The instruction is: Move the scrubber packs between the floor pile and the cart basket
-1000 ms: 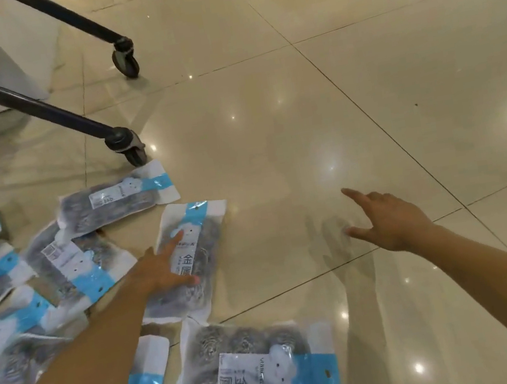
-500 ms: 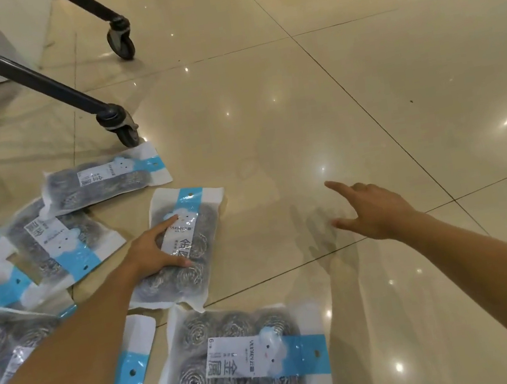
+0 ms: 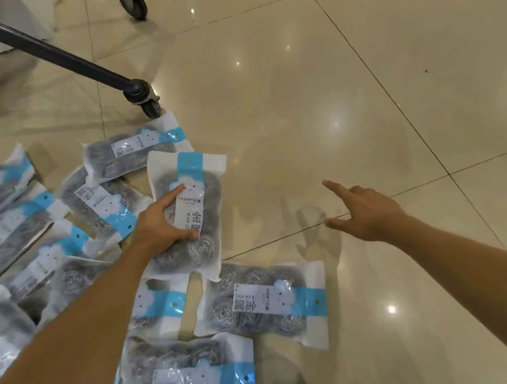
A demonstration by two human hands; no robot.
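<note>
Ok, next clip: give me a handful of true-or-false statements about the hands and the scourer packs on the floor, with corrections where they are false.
1. The left hand rests on a pack of steel scourers, thumb and forefinger spread across it. True.
2. The right hand holds a pack. False: it holds nothing and hovers over bare floor tile, forefinger and thumb extended.
3. The packs lie inside a cardboard box. False: they lie loose on the floor, mostly on the person's left.
4. A caster wheel on a dark metal leg stands just beyond the packs. True.
5. Each pack carries a red band. False: the bands are light blue.
</note>
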